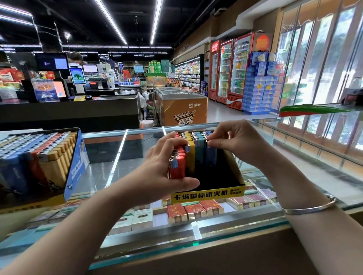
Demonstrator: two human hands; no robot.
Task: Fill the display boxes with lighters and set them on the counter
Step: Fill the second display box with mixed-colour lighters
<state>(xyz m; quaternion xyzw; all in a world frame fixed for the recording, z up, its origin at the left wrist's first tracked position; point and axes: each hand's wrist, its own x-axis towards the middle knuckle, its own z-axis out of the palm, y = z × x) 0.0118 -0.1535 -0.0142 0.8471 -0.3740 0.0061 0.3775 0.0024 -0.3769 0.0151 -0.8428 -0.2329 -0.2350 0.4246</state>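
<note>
Head view, left hand fingers curled around red lighters, right hand fingers pinching blue lighter

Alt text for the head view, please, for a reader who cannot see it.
Two bare hands work at a half-filled black and yellow display box on a glass counter: the left hand holds the red lighters, the right hand pinches a blue lighter. A full box stands at left.
</note>
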